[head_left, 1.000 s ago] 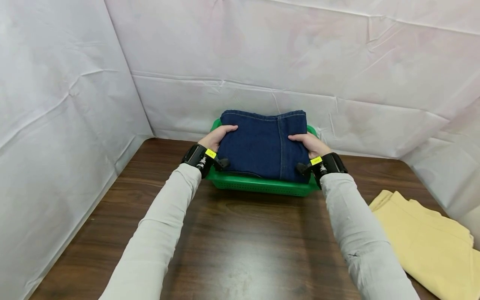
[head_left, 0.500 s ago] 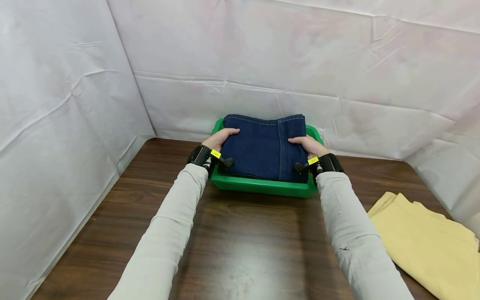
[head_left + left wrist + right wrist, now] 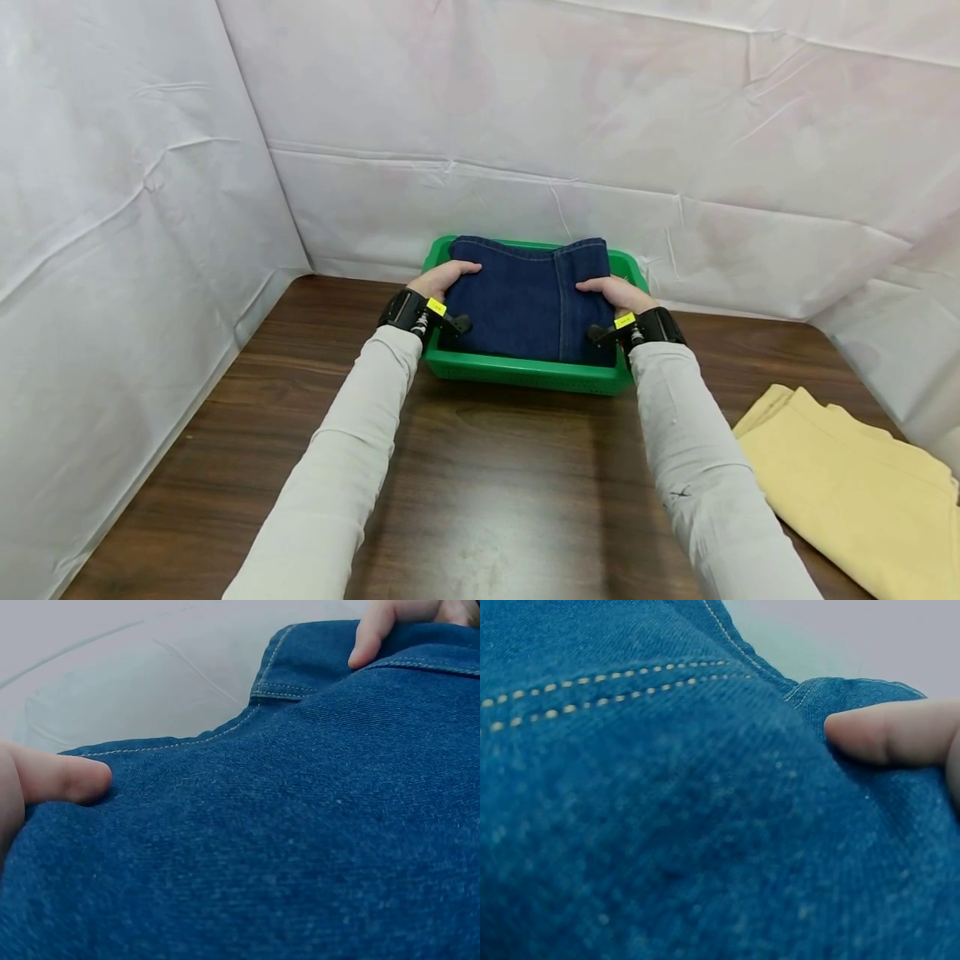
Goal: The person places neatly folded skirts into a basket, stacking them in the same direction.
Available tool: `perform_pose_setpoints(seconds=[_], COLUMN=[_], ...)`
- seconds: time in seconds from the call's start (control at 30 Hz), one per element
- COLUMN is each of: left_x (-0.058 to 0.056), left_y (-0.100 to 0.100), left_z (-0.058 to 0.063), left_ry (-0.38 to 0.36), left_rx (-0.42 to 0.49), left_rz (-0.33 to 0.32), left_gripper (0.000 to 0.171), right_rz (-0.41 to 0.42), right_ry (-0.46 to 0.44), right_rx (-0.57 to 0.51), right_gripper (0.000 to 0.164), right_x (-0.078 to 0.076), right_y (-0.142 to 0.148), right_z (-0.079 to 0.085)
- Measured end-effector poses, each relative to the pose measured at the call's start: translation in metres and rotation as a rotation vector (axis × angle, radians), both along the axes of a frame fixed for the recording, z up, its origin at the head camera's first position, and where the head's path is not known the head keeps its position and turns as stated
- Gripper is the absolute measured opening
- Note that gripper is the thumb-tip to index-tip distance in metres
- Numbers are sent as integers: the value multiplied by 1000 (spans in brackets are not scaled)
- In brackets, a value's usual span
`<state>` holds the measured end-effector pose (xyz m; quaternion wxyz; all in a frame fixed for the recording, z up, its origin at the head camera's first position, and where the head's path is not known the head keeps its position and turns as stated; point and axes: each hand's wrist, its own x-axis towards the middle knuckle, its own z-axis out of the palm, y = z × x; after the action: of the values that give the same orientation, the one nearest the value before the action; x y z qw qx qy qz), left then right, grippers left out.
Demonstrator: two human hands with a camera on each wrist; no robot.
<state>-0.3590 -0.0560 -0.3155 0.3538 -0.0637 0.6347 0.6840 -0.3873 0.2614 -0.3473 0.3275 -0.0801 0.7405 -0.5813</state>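
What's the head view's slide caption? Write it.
Left hand and right hand hold folded blue denim partly inside a green basket.

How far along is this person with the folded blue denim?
Done: the folded blue denim garment already looks inside the green plastic basket. In hand: the left hand and right hand hold the garment's sides. Left: probably letting go; perhaps also the folded yellow cloth, lying outside on the brown wooden table.

Denim (image 3: 517, 304) lies in the basket (image 3: 525, 374), left of the cloth (image 3: 855, 492).
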Motion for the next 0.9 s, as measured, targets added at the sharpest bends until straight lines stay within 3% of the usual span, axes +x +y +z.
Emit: perform_pose_setpoints(seconds=[0.1,0.27,0.33,0.47,0.57,0.63,0.77,0.9], left_x=[-6,-24,-46,-102,-125,-129,-131,-133], left_y=[1,2,-1,-10,-11,-10,-10,-9], left_z=[-6,-21,-41,-92,-112,-115,-116,-117], left_ry=[15,49,63,57,62,78,47,-15], left_rx=[-37,-112,-123,-122,-180,-219,-209,-178], left_rz=[0,-7,-21,-42,-38,-33,2,52], left_gripper=[27,39,48,70,78,80,81,81], right_rz=[-36,-30,-13,18,14,16,9,23], right_ry=[20,29,31,22,37,60,91,107], right_rx=[114,225,270,303,323,343,354,325], right_gripper=[66,61,63,64,65,65,71,72], right_x=[18,27,26,24,25,27,21,-21], right_y=[-11,-19,-19,-20,-22,-24,-17,10], right_z=[16,27,28,25,25,26,17,-23])
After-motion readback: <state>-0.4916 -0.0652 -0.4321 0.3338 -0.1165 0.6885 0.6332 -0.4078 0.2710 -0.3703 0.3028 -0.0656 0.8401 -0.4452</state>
